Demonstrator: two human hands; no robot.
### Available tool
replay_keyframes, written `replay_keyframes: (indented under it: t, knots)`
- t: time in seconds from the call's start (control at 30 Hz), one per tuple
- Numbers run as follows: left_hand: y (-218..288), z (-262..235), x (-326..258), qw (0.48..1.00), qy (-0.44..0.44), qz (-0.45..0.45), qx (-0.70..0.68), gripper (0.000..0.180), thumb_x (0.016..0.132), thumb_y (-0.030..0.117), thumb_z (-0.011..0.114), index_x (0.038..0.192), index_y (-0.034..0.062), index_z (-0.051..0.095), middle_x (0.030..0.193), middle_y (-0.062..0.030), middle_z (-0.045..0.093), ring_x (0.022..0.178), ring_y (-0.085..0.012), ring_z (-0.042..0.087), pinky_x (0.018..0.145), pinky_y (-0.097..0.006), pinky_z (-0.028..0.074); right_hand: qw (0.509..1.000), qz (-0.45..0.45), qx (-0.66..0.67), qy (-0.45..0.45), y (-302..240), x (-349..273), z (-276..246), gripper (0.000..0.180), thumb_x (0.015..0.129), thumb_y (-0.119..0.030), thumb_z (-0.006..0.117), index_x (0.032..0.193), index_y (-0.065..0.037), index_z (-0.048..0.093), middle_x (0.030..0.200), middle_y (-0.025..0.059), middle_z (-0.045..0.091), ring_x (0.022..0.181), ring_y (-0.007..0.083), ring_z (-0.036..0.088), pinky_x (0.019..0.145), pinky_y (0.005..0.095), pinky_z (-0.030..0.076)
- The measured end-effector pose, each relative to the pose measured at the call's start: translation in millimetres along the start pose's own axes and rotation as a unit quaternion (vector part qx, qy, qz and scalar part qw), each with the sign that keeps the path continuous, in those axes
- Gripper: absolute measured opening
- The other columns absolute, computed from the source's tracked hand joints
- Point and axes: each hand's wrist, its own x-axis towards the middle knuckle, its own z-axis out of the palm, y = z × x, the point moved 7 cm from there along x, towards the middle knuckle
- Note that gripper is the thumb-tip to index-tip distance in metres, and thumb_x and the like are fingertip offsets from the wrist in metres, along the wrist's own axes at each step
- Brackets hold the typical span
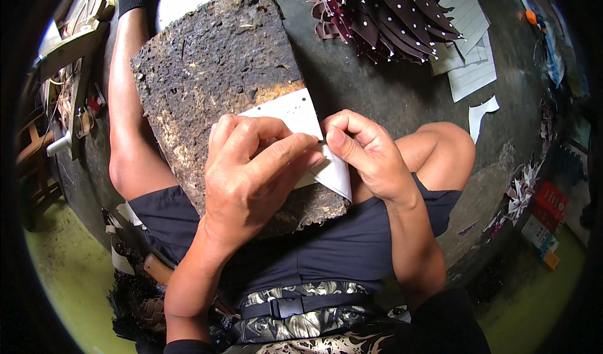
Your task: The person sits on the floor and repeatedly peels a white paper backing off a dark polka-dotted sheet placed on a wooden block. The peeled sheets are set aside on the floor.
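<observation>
Together both hands (pixel 301 165) press white paper (pixel 295 112) onto board (pixel 213 59).

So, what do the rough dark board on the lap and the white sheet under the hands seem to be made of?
The rough dark brown rectangular board looks like worn fibreboard or cork: pitted, crumbly matte surface, paler where chipped. The thin white perforated sheet looks like paper or thin card: flat, matte, with small holes. The left hand presses it; the right hand pinches its edge.
</observation>
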Motion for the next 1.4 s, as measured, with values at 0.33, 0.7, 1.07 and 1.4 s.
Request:
replay_keyframes:
  t: [0.33,0.7,1.07,1.4]
  knots:
    - [0,-1,1,1.000,0.007,0.000,-0.010,0.029,0.084,0.017,0.099,0.111,0.0152,0.087,0.100,-0.0010,0.069,0.089,-0.0228,0.064,0.081,-0.041,0.049,1.000,0.005,0.017,0.000,3,0,0,0.024,0.120,-0.031,0.070,0.113,-0.008,0.069,0.101,-0.0070,0.062,0.094,0.0010,0.054,0.081,0.0226,0.048]
    - [0,0,1,1.000,0.005,0.001,-0.002,0.030,0.084,0.017,0.099,0.111,0.0155,0.088,0.099,-0.0003,0.069,0.088,-0.0228,0.063,0.080,-0.040,0.049,0.999,-0.004,0.049,0.001,6,-1,0,0.022,0.121,-0.029,0.070,0.115,-0.007,0.069,0.103,-0.0070,0.062,0.097,0.0012,0.055,0.084,0.0223,0.048]
    - [2,2,-3,0.999,0.029,0.027,0.013,0.030,0.083,0.019,0.099,0.110,0.0166,0.088,0.100,0.0009,0.070,0.088,-0.0222,0.063,0.079,-0.040,0.049,0.997,-0.024,0.068,-0.003,7,-1,4,0.021,0.121,-0.028,0.070,0.117,-0.007,0.069,0.105,-0.0061,0.064,0.100,0.0023,0.057,0.089,0.0222,0.050]
    - [5,1,-10,0.997,0.040,0.064,0.035,0.034,0.084,0.021,0.098,0.117,0.0158,0.089,0.106,0.0007,0.072,0.091,-0.0230,0.064,0.081,-0.042,0.051,0.998,-0.010,0.060,0.028,14,-5,1,0.023,0.120,-0.030,0.071,0.117,-0.008,0.069,0.101,-0.0072,0.063,0.094,0.0011,0.057,0.084,0.0215,0.050]
